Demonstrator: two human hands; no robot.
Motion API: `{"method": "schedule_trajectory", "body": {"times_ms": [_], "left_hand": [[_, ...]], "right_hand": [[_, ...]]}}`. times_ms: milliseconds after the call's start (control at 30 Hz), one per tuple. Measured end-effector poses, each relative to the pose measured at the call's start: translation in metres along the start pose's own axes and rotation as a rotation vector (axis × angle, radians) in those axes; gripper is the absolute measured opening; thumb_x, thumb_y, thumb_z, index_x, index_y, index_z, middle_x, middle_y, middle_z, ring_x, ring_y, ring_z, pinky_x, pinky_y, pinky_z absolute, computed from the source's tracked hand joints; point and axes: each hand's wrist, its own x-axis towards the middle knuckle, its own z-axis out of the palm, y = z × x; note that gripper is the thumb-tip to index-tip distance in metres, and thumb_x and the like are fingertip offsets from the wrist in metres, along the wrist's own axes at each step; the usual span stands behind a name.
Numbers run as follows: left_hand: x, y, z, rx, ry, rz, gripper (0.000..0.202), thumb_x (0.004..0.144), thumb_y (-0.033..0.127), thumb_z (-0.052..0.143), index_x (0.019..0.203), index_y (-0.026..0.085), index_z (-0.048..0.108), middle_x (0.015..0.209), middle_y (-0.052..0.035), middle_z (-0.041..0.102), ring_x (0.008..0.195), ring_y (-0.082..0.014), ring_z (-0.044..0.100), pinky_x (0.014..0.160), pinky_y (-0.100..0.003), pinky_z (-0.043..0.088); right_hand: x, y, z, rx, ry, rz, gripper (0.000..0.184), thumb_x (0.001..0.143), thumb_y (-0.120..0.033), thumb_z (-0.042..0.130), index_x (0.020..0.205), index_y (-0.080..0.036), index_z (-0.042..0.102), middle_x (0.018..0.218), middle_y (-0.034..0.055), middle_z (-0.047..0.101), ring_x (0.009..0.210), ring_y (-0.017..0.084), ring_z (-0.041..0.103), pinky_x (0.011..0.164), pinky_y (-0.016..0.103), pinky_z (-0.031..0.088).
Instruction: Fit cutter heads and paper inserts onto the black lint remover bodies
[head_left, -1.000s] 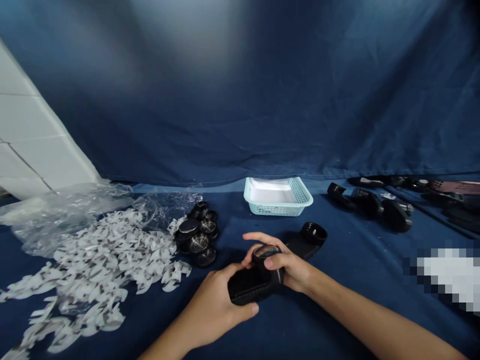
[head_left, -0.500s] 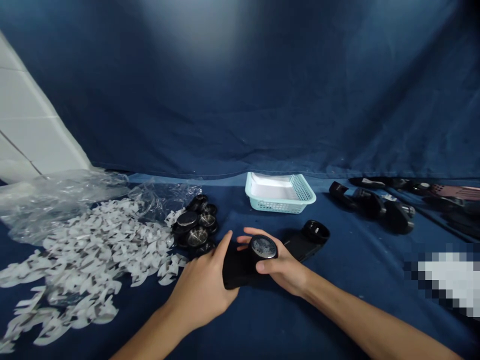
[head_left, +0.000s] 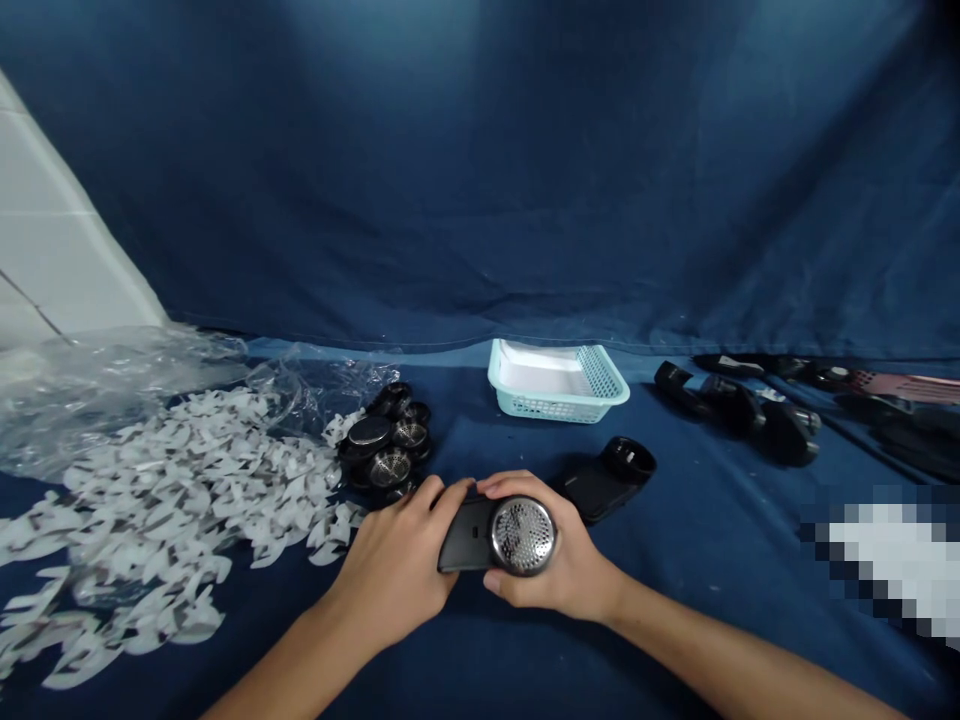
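Between both hands is a black fabric shaver (head_left: 466,536) with a round perforated metal head (head_left: 523,536) facing up toward me. My left hand (head_left: 401,552) grips the left end of its body. Fingers and thumb of my right hand (head_left: 559,550) curl around the metal head's rim, which sits on the right end of the body. Just behind my right hand lies a second black shaver body (head_left: 604,485) with an open round end. Near my left fingers is a pile of black round heads with metal mesh (head_left: 390,466).
Many white blade pieces (head_left: 202,480) lie heaped on the left, with clear plastic bags (head_left: 112,390) behind. A light blue basket (head_left: 559,408) lined with white stands at the back. More black parts (head_left: 750,415) lie at the right. A dark blue curtain (head_left: 480,200) hangs behind.
The black shaver body has tilted so its face shows. The metal head, loosely held above it before, now sits against its right end with my right fingers closed around it.
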Motion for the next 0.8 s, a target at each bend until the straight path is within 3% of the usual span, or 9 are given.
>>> {"method": "schedule_trajectory", "body": {"times_ms": [333,567,800], "left_hand": [[0.000,0.003,0.002,-0.015,0.017,-0.065,0.052,0.075,0.019,0.053,0.125,0.027,0.046,0.108,-0.0063,0.058,0.083,-0.0269,0.066,0.060,-0.032,0.044],[0.001,0.006,0.001,0.043,0.040,-0.074,0.036,0.074,0.025,0.056,0.110,0.025,0.051,0.097,-0.0040,0.059,0.075,-0.0272,0.067,0.055,-0.032,0.042],[-0.003,0.018,-0.001,0.156,0.155,-0.154,0.031,0.081,0.029,0.057,0.110,0.021,0.051,0.100,-0.0086,0.059,0.083,-0.0304,0.067,0.061,-0.033,0.047]], "right_hand": [[-0.007,0.005,0.001,0.015,0.030,0.080,0.065,0.058,-0.013,0.082,0.117,-0.025,0.058,0.115,0.0063,0.064,0.107,0.025,0.062,0.092,0.038,0.050],[-0.001,0.004,-0.006,-0.099,0.019,0.025,0.061,0.061,-0.019,0.085,0.116,-0.022,0.060,0.121,0.0087,0.063,0.115,0.027,0.058,0.103,0.043,0.043],[-0.017,-0.006,-0.001,-0.219,0.167,0.091,0.065,0.071,-0.028,0.079,0.130,-0.025,0.050,0.124,0.0077,0.060,0.113,0.024,0.059,0.099,0.041,0.047]]}}
